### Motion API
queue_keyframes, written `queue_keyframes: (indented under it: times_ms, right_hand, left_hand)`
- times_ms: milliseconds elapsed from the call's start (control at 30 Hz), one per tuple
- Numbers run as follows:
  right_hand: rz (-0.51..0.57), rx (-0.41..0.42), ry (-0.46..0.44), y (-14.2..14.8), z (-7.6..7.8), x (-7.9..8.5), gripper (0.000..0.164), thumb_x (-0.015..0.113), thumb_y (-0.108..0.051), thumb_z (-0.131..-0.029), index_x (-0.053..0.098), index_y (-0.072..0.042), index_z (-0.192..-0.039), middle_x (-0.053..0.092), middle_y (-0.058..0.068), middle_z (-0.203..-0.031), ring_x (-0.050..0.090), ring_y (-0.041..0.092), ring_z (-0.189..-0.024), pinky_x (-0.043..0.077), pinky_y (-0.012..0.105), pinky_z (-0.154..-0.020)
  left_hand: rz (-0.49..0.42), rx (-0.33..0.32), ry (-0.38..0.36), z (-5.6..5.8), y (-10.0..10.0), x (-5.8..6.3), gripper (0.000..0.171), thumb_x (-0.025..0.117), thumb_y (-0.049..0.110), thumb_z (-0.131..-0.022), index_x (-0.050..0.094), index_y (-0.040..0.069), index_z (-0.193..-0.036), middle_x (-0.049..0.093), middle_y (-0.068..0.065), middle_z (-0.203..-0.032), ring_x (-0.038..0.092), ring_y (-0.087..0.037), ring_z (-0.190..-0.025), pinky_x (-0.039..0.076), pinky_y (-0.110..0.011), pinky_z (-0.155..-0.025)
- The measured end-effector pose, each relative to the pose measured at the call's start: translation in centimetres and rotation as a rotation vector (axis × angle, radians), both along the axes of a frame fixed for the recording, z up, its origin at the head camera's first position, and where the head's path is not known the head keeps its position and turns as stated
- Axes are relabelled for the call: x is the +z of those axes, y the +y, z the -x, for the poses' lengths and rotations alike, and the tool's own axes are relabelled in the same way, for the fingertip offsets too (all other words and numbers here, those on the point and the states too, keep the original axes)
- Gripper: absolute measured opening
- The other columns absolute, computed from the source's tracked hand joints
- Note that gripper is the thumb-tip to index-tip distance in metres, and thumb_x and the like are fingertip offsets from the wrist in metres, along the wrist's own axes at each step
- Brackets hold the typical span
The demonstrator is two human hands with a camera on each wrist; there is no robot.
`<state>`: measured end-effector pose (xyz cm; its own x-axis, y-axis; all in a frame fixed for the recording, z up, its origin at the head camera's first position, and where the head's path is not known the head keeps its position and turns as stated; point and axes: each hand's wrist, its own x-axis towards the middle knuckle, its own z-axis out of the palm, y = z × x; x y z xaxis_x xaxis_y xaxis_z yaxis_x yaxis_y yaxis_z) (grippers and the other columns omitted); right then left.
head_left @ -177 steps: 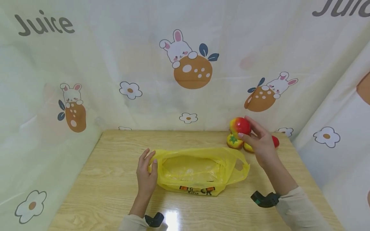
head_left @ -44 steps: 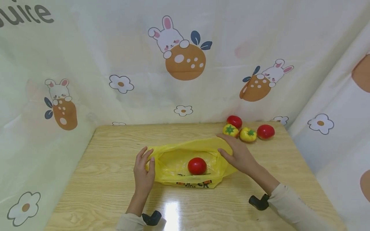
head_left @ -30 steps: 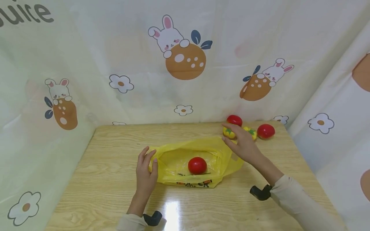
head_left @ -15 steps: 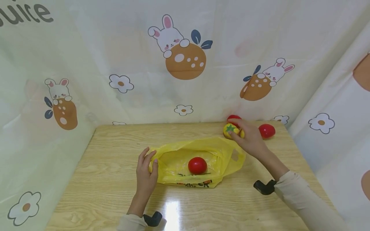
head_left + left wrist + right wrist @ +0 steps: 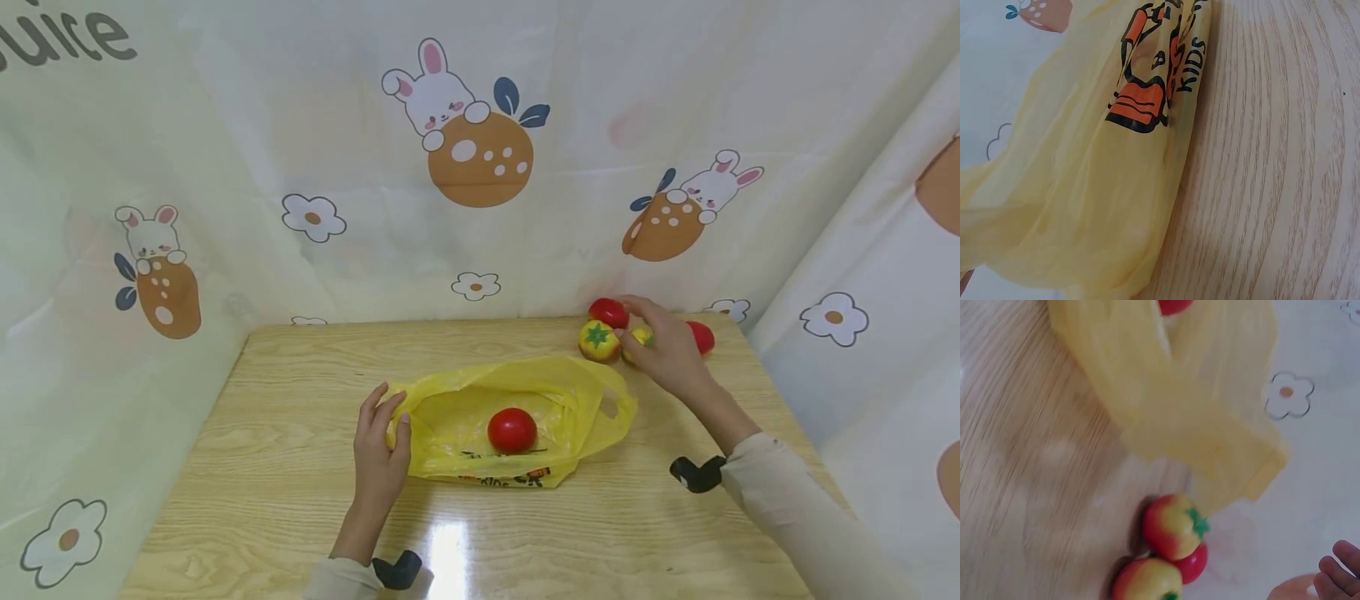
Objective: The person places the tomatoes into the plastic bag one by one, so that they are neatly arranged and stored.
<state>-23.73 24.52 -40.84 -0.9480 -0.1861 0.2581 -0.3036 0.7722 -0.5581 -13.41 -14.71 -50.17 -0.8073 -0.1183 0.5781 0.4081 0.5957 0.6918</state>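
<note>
Left hand (image 5: 378,454) had the left end of a yellow bag (image 5: 517,377) pinched between thumb and fingers, while the right hand (image 5: 669,348) was holding nothing, fingers loosely bent over the fruit group at the table's far right. The right wrist view showed its fingertips apart from the fruit. Closest to those fingers were a red fruit (image 5: 608,313) at the far edge, a yellow-red one with a green star top (image 5: 598,340) just nearer, and another yellow-red one (image 5: 636,343) partly hidden by the hand. One more red piece (image 5: 702,337) sat further right. The bag lay mid-table, mouth open, with a round red fruit (image 5: 512,431) inside, right of its middle. Wood table (image 5: 300,433), bunny-print curtain (image 5: 337,125) behind.
</note>
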Motion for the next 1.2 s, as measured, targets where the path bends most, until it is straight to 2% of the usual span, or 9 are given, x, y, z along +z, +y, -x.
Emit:
queue_keyframes:
  times_ms: [167, 300, 600, 700, 767, 900, 967, 1100, 1200]
  right_hand:
    - [-0.035, -0.029, -0.009, 1.8, 0.9, -0.9, 0.053, 0.061, -0.017, -0.096, 0.042, -0.001, -0.143, 0.053, 0.03, -0.135, 0.05, 0.047, -0.123, 0.043, 0.066, -0.1]
    - [-0.069, -0.065, -0.052, 3.7, 1.9, -1.8, 0.055, 0.058, -0.019, -0.097, 0.038, 0.001, -0.144, 0.05, 0.035, -0.134, 0.051, 0.052, -0.118, 0.045, 0.068, -0.095]
    - [-0.138, -0.116, -0.146, 7.6, 4.0, -4.7, 0.06, 0.055, -0.022, -0.097, 0.033, 0.008, -0.143, 0.048, 0.041, -0.132, 0.047, 0.056, -0.118, 0.04, 0.07, -0.099]
    - [-0.158, -0.116, -0.157, 8.4, 4.5, -5.4, 0.061, 0.055, -0.022, -0.096, 0.033, 0.011, -0.143, 0.047, 0.042, -0.132, 0.047, 0.057, -0.117, 0.04, 0.07, -0.099]
    - [-0.167, -0.118, -0.165, 8.9, 4.8, -5.8, 0.062, 0.055, -0.022, -0.096, 0.033, 0.012, -0.142, 0.046, 0.042, -0.132, 0.046, 0.058, -0.116, 0.04, 0.07, -0.097]
    - [-0.177, -0.118, -0.178, 9.6, 5.3, -6.2, 0.063, 0.055, -0.024, -0.096, 0.033, 0.014, -0.141, 0.045, 0.043, -0.13, 0.046, 0.059, -0.113, 0.04, 0.071, -0.095]
    - [-0.18, -0.119, -0.194, 9.8, 5.6, -6.4, 0.063, 0.054, -0.025, -0.096, 0.032, 0.014, -0.141, 0.045, 0.043, -0.131, 0.046, 0.059, -0.114, 0.04, 0.071, -0.095]
    - [-0.189, -0.146, -0.249, 10.7, 5.8, -6.5, 0.065, 0.052, -0.025, -0.097, 0.028, 0.014, -0.143, 0.04, 0.043, -0.134, 0.041, 0.059, -0.117, 0.038, 0.073, -0.097]
    - [-0.2, -0.147, -0.275, 10.8, 6.2, -7.0, 0.066, 0.052, -0.022, -0.096, 0.026, 0.015, -0.144, 0.035, 0.045, -0.137, 0.037, 0.06, -0.12, 0.036, 0.074, -0.099]
  left_hand:
    - [0.006, 0.011, 0.001, 0.0, -0.2, -0.1, 0.03, 0.06, -0.002, -0.093, 0.062, -0.002, -0.122, 0.047, -0.023, -0.14, 0.059, -0.038, -0.113, 0.055, -0.055, -0.089]
    - [-0.004, 0.009, 0.007, 0.1, -0.4, 0.0, 0.03, 0.059, -0.002, -0.093, 0.062, -0.002, -0.123, 0.047, -0.022, -0.141, 0.059, -0.038, -0.114, 0.054, -0.055, -0.089]
    - [0.021, 0.033, 0.026, 0.1, -0.6, 0.2, 0.028, 0.057, -0.005, -0.093, 0.063, -0.002, -0.121, 0.049, -0.023, -0.139, 0.057, -0.039, -0.118, 0.055, -0.053, -0.087]
    - [0.037, 0.044, 0.035, 0.2, -0.7, 0.2, 0.027, 0.054, -0.007, -0.095, 0.064, -0.002, -0.119, 0.05, -0.023, -0.138, 0.058, -0.038, -0.117, 0.056, -0.044, -0.084]
    - [0.042, 0.046, 0.042, 0.3, -0.8, 0.2, 0.027, 0.053, -0.008, -0.095, 0.064, -0.002, -0.119, 0.051, -0.024, -0.137, 0.06, -0.037, -0.113, 0.056, -0.032, -0.084]
    - [0.044, 0.045, 0.058, 0.5, -0.9, 0.2, 0.027, 0.052, -0.011, -0.095, 0.064, -0.004, -0.118, 0.052, -0.027, -0.134, 0.062, -0.036, -0.106, 0.047, -0.008, -0.084]
    - [0.036, 0.042, 0.066, 0.6, -0.8, 0.3, 0.028, 0.051, -0.012, -0.094, 0.064, -0.004, -0.118, 0.052, -0.027, -0.134, 0.063, -0.036, -0.101, 0.044, -0.004, -0.082]
    - [0.021, 0.02, 0.065, 0.8, -0.4, 0.6, 0.029, 0.05, -0.013, -0.094, 0.063, -0.006, -0.119, 0.052, -0.026, -0.135, 0.064, -0.036, -0.1, 0.044, -0.003, -0.082]
    - [0.029, 0.017, 0.045, 0.7, -0.5, 0.7, 0.03, 0.05, -0.012, -0.095, 0.062, -0.006, -0.122, 0.052, -0.024, -0.137, 0.064, -0.036, -0.106, 0.053, -0.014, -0.085]
